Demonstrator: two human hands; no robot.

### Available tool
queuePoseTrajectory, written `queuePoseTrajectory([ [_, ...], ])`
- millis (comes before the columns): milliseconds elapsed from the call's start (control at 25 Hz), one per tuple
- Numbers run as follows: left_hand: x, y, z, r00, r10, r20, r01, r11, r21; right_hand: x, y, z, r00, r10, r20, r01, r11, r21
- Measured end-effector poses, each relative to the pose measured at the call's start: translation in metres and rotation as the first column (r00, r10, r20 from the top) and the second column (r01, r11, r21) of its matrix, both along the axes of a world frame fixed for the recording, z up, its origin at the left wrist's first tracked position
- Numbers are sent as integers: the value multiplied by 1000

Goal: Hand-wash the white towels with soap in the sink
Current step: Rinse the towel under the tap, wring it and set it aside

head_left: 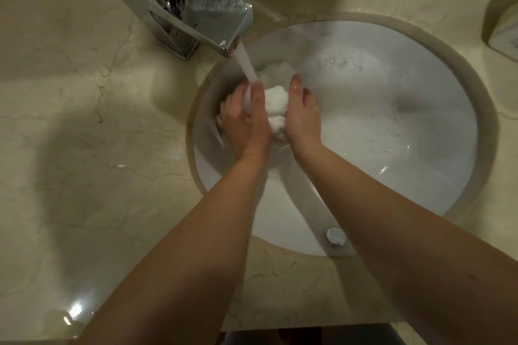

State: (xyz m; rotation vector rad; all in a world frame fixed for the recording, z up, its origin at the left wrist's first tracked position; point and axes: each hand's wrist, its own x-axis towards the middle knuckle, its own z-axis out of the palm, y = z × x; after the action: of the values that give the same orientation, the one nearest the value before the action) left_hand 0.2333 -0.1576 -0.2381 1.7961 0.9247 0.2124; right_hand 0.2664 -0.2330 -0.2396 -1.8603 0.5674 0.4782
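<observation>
A white towel, wet and nubbly, is bunched into a lumpy wad at the left side of a round white sink, held above the basin between the person's two hands. The left hand curls around the wad's left side with its thumb laid over the top, and more cloth shows past its fingers on the far left. The right hand presses against the right side, its fingers fairly straight and close together, cupping rather than clenching. A smooth, opaque stream of water falls from the squared, mirror-bright chrome faucet onto the left thumb and the towel's top edge.

The basin is glossy porcelain holding cloudy, faintly bubbled water (the drain shows only as a dim grey patch to the right). A small chrome overflow cap sits on the near wall between the forearms. Veined beige marble counter rings the sink, polished and wide on the left; a rounded object, blurred, sits at the far right edge. The basin's right half lies open.
</observation>
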Motion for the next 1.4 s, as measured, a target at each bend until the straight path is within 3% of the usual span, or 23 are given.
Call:
queuePoseTrajectory([
  [80,13,-2,6,996,83,-25,-84,996,-10,-11,-1,-10,990,60,124,-47,993,-109],
  [200,19,1,10,988,129,-87,-137,986,-95,-11,-4,-9,947,89,308,-98,995,14],
  [360,25,6,16,983,155,-98,-160,986,-43,5,-7,-2,944,164,286,-173,985,6],
  [440,25,4,11,993,74,-94,-80,995,-56,12,-6,-9,975,138,176,-140,990,-2],
  [520,19,0,-1,991,-115,-63,114,993,-28,17,-6,-16,988,62,144,-49,995,-90],
  [600,14,-2,-8,955,-294,28,292,955,60,14,-9,-19,955,20,296,17,992,-124],
  [680,16,2,-15,920,-387,66,369,909,193,3,-12,-17,855,123,503,-67,989,-128],
  [760,24,7,-20,907,-409,100,375,893,247,-11,-13,-23,778,263,571,-190,964,-186],
  [840,33,6,-18,947,-287,144,287,958,16,-16,-15,-35,765,307,566,-227,951,-209],
  [920,41,-1,-16,977,-131,167,174,944,-281,-14,-17,-43,792,285,540,-191,956,-225],
  [960,43,-2,-18,985,-96,145,137,943,-302,-10,-18,-45,805,263,532,-163,960,-228],
  [1040,44,0,-22,982,-152,115,172,968,-185,-3,-18,-48,824,227,519,-115,964,-240],
  [1160,44,0,-30,924,-284,255,270,959,88,7,-18,-48,848,257,464,-112,942,-318],
  [1240,47,-4,-39,920,-325,220,261,926,273,18,-23,-49,862,328,385,-187,914,-359],
  [1400,54,-6,-49,942,-321,100,257,881,398,37,-33,-50,833,409,372,-283,893,-350],
])
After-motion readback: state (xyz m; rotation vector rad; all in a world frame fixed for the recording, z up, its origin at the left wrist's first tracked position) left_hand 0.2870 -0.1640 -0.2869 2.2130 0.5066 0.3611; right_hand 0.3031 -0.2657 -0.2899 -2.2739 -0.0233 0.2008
